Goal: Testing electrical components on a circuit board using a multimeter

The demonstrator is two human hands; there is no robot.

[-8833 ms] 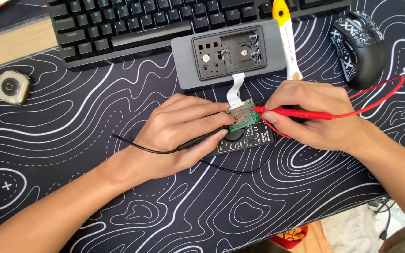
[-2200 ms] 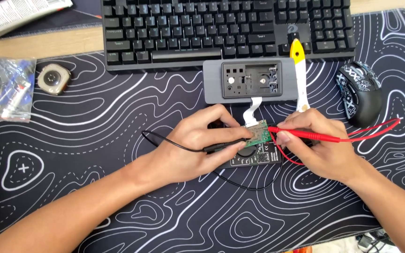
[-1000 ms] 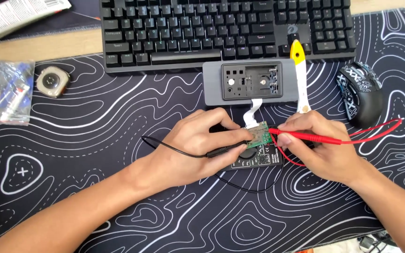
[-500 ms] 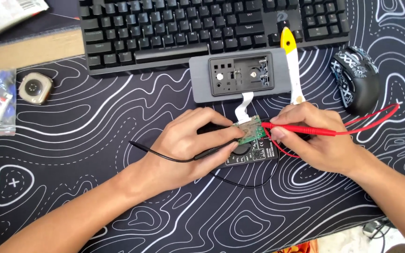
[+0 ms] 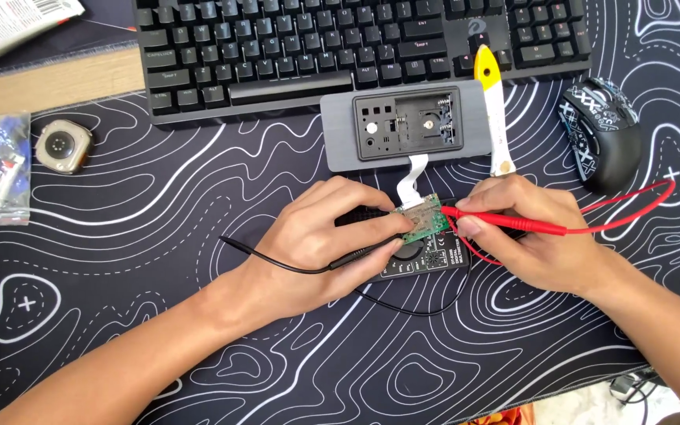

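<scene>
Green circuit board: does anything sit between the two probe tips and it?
Nothing visible does. The left hand holds the black probe and the right hand the red probe, both tips already at the green circuit board, which lies over the black meter.

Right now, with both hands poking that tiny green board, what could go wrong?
The red probe in the right hand and the black probe in the left hand meet on one tiny green circuit board; a slip might bridge contacts. The white ribbon cable to the grey case could tear if the board gets tugged. The red lead might snag the mouse.
</scene>
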